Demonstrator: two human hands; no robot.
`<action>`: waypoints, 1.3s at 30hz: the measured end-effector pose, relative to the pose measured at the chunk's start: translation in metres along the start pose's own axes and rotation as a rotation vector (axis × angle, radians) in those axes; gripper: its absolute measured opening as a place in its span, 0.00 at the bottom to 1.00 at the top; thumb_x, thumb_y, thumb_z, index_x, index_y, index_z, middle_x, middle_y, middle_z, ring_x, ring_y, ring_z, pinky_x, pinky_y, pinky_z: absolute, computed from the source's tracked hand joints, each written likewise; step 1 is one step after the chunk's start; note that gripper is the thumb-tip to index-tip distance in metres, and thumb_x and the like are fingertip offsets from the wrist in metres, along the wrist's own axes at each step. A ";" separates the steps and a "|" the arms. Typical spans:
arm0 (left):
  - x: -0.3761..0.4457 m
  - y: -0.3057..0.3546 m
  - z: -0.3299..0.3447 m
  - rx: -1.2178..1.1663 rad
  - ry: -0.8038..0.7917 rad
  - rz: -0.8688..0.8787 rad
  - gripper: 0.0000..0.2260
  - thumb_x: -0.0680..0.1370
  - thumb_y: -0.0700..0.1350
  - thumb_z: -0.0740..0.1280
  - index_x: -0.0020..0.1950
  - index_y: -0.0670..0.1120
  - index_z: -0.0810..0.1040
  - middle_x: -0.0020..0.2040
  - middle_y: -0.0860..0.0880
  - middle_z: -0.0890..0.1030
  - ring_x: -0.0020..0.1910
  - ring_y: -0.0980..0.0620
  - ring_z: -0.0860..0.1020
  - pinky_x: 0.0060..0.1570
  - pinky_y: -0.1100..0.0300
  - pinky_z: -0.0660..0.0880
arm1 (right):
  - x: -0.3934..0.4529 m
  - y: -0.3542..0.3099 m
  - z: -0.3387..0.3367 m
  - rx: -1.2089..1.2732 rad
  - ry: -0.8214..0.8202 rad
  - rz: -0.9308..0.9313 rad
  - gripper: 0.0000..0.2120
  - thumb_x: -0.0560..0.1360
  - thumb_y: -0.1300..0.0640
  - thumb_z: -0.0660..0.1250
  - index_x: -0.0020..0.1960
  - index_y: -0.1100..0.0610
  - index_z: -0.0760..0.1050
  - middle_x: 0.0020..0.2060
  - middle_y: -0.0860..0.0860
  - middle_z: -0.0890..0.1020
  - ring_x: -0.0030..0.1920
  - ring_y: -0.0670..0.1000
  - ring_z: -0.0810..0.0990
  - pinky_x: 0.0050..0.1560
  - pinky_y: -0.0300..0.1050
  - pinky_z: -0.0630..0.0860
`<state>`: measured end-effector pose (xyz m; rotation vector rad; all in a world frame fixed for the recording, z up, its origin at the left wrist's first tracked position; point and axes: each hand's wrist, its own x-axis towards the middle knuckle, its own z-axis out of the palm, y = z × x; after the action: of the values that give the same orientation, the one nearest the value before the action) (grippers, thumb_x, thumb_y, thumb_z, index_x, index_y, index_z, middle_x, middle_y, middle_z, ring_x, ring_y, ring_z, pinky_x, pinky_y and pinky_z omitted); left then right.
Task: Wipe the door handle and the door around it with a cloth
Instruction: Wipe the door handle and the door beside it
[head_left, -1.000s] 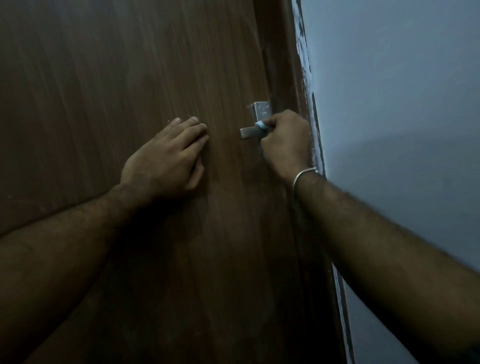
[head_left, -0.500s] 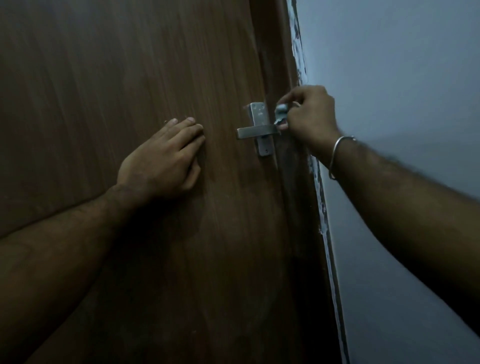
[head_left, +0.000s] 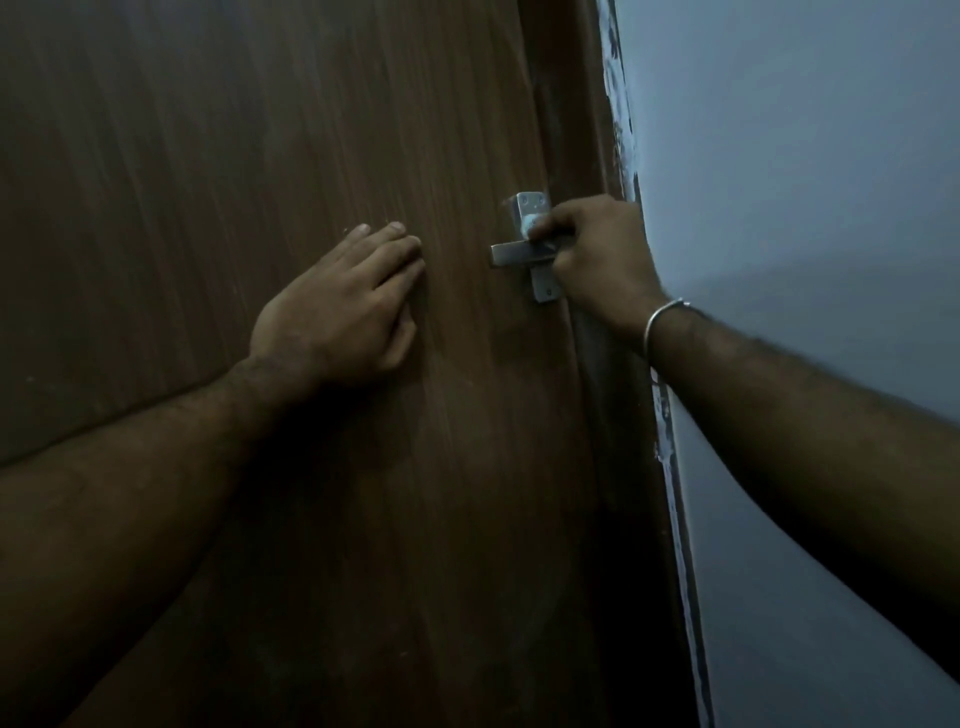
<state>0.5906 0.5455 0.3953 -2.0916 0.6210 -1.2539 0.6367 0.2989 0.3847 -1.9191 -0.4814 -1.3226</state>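
Observation:
A dark brown wooden door (head_left: 260, 156) fills the left and middle of the view. Its metal lever handle (head_left: 511, 254) sticks out to the left from a narrow backplate (head_left: 530, 205). My right hand (head_left: 597, 265) is curled over the root of the lever and holds a small pale cloth (head_left: 535, 224) bunched against the backplate; most of the cloth is hidden in the fingers. My left hand (head_left: 343, 306) lies flat on the door, fingers straight, to the left of the handle.
The door's edge and brown frame (head_left: 582, 130) run down the right of the handle. A grey-blue wall (head_left: 805, 182) with chipped paint along the frame takes up the right side. The light is dim.
My right hand has come back left and down from the door's edge onto the lever's root with the cloth. My left hand has stayed flat in the same spot.

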 end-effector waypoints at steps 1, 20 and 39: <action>0.000 0.000 0.000 -0.002 0.002 -0.005 0.27 0.78 0.52 0.52 0.71 0.37 0.70 0.72 0.37 0.69 0.74 0.40 0.64 0.73 0.43 0.60 | 0.003 0.003 0.000 -0.011 0.023 0.040 0.14 0.74 0.67 0.68 0.58 0.58 0.82 0.56 0.53 0.84 0.57 0.51 0.80 0.63 0.42 0.74; 0.001 -0.001 0.009 -0.016 0.071 0.001 0.26 0.78 0.51 0.54 0.68 0.36 0.72 0.70 0.36 0.71 0.72 0.39 0.66 0.72 0.43 0.62 | -0.038 -0.036 0.010 0.305 -0.011 -0.099 0.15 0.73 0.69 0.68 0.56 0.57 0.83 0.52 0.50 0.85 0.52 0.43 0.81 0.57 0.34 0.77; 0.000 0.000 0.006 0.003 0.033 0.002 0.26 0.78 0.51 0.53 0.69 0.36 0.71 0.70 0.36 0.71 0.73 0.39 0.65 0.72 0.42 0.62 | -0.016 -0.013 0.017 0.112 0.096 -0.018 0.07 0.76 0.61 0.68 0.52 0.58 0.83 0.52 0.51 0.80 0.50 0.44 0.76 0.54 0.34 0.73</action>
<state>0.5957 0.5470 0.3932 -2.0709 0.6350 -1.2892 0.6326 0.3218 0.3718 -1.7558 -0.5144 -1.3636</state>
